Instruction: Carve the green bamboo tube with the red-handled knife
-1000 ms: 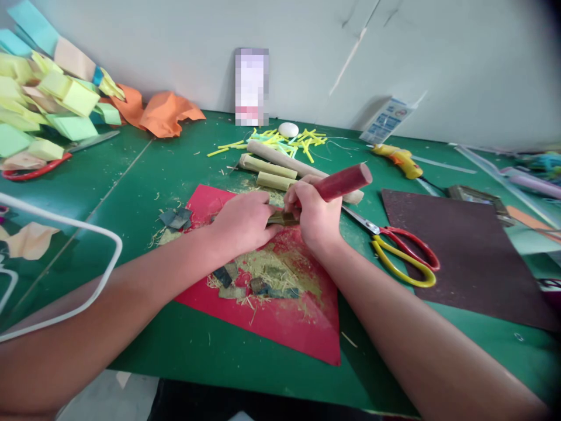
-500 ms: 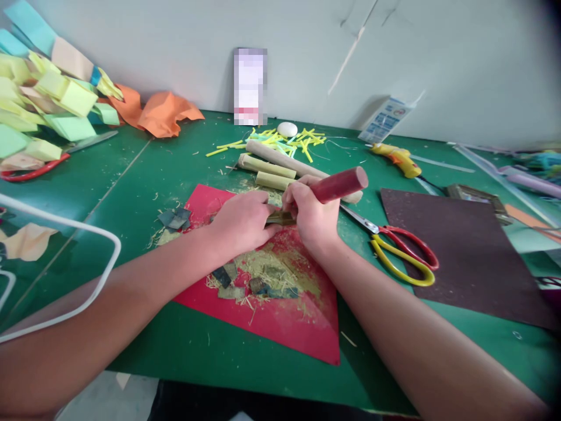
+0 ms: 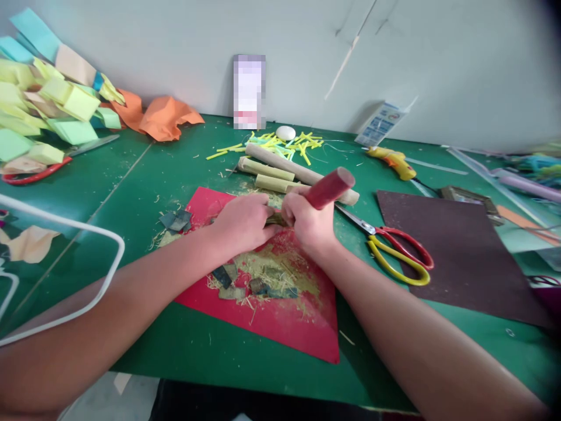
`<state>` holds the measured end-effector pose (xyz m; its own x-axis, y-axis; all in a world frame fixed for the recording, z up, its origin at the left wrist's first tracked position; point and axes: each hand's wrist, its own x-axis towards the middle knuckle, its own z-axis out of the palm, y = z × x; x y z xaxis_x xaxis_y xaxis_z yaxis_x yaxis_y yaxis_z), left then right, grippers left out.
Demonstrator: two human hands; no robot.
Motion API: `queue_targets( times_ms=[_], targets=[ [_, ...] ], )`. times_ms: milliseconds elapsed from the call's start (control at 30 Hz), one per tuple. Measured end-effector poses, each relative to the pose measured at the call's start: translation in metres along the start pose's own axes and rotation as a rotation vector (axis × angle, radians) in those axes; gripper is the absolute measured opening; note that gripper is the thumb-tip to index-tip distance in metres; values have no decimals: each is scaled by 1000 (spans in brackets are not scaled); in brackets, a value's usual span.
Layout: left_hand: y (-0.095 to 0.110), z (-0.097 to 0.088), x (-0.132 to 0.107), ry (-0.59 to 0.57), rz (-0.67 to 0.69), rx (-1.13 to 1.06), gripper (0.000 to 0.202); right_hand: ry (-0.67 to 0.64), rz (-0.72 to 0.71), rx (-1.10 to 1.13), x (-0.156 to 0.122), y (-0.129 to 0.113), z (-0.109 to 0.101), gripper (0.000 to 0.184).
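Note:
In my right hand [image 3: 312, 221] is a tool with a thick, round red handle [image 3: 332, 188], its end tilted up to the right. My fist hides the tool's working end. Fingers of my left hand [image 3: 245, 221] are closed on a small olive-brown piece [image 3: 276, 218], mostly covered, in the gap between my hands. Both hands are over a red sheet [image 3: 272, 333]. Pale shavings [image 3: 280, 263] and dark flat scraps [image 3: 272, 288] lie on it, nearer to me than my hands.
Beyond my hands lie pale rods [image 3: 302, 168] and yellow-green strips [image 3: 307, 146]. To the right are red-and-yellow scissors [image 3: 394, 251], a dark brown board [image 3: 447, 257] and a yellow glue gun [image 3: 392, 162]. Folded papers [image 3: 61, 99] pile up at left, and a white frame [image 3: 118, 251] stands before my left arm.
The red handle has swung slightly left and stands steeper, with my right hand shifted a little left. My left hand has hardly moved. The camera view has shifted slightly.

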<state>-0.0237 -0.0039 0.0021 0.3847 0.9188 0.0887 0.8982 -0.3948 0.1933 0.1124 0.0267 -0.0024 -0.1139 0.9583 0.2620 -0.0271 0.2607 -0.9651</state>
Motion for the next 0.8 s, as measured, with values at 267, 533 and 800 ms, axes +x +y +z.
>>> queue_targets(
  times_ms=[267,533,800],
  targets=[
    [-2,4,0,17,2,-2,33,104,-55,0,4,5,-1,21],
    [-1,3,0,13,6,7,32,104,-63,-10,3,5,-1,21],
    [-1,5,0,23,0,-24,31,37,-14,10,0,0,1,21]
  ],
)
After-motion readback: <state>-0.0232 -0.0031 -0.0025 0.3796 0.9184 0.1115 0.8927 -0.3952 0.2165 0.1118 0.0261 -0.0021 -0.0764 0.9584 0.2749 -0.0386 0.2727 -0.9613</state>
